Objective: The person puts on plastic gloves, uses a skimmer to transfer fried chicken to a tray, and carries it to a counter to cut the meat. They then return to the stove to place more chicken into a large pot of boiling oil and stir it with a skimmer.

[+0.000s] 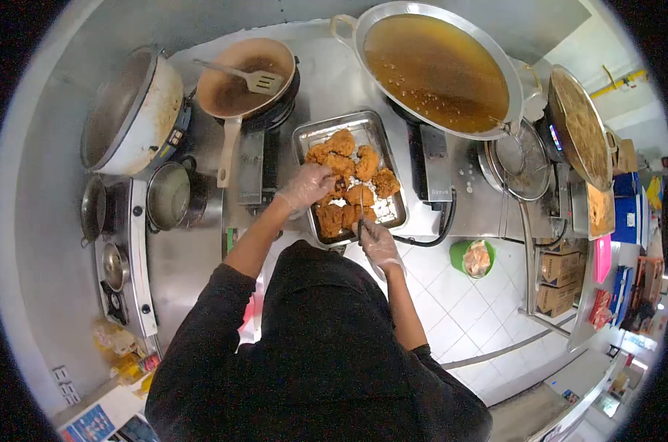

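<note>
A metal tray (397,214) holds several pieces of golden-brown fried chicken (366,163). My left hand (306,186), in a clear plastic glove, reaches over the tray's left side. Its fingers are curled on a piece of fried chicken (340,184) and partly hide it. The gloved right hand (382,247) is closed round the dark handle of a knife (360,214) at the tray's near right corner. The thin blade points away from me and touches a chicken piece (358,195), though how deep it goes cannot be made out.
A large pan of oil (437,70) stands behind the tray to the right. At back left is a frying pan (234,81) with a slotted spatula (264,82) in it. Strainers (525,158) lie to the right. A green bin (463,258) stands on the tiled floor.
</note>
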The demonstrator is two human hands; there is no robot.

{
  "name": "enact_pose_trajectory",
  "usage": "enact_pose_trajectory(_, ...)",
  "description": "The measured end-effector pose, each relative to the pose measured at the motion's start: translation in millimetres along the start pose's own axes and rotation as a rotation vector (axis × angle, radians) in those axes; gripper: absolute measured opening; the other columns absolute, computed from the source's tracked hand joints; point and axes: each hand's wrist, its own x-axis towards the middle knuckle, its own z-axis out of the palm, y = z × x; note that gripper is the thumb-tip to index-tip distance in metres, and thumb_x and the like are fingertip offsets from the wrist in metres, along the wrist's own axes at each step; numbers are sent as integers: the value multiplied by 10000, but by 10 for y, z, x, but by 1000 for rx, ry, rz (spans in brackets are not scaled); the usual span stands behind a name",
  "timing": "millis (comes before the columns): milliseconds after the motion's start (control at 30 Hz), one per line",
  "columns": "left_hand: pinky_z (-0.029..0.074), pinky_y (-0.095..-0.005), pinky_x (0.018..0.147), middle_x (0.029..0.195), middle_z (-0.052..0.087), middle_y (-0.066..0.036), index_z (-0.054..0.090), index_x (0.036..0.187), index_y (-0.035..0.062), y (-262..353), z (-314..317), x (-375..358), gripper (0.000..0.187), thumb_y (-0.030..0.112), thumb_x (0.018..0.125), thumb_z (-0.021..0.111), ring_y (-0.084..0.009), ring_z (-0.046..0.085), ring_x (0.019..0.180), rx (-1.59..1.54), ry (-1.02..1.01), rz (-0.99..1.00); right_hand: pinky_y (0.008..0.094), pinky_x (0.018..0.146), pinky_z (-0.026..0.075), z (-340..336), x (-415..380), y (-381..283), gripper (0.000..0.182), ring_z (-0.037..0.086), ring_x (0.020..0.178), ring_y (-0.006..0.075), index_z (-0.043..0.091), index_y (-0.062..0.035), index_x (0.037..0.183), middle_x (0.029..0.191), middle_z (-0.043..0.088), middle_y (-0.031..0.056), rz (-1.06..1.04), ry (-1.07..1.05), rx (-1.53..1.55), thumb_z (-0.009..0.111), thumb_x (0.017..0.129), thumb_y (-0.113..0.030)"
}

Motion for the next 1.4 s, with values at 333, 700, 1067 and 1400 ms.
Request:
enact_pose_trajectory(333, 521, -479, 699, 851, 665, -222, 624, 887, -7, 180, 60, -73, 330, 319, 937, 636, -406, 665, 800, -108, -63, -206, 467, 860, 526, 149, -45, -466, 443, 673, 974, 431, 654, -89, 1252, 1015, 699, 261, 13, 133, -199, 627, 902, -360)
enact_pose_trajectory(700, 533, -465, 752, 965, 658, -210, 678, 1067, 28, 183, 121, -381, 231, 189, 901, 681, -384, 661, 855, -243, 335, -99, 467, 869, 521, 184, -76, -581, 457, 672, 988, 422, 660, -59, 1216, 997, 693, 283, 86, 157, -381, 640, 906, -395)
enact_pose_trajectory(1067, 539, -432, 812, 1011, 675, -197, 675, 1099, 15, 257, 327, -363, 246, 186, 923, 682, -368, 675, 936, -235, 288, -120, 531, 824, 533, 461, 141, -475, 421, 669, 902, 466, 689, -32, 1053, 932, 690, 286, 22, 140, -357, 606, 877, -405)
enact_pose_trajectory(1400, 538, -384, 790, 968, 687, -162, 689, 1090, 24, 203, 436, -401, 261, 214, 913, 711, -316, 686, 881, -341, 254, -156, 528, 803, 523, 596, 128, -519, 450, 660, 882, 483, 671, -8, 1114, 904, 676, 314, 0, 132, -238, 588, 889, -389)
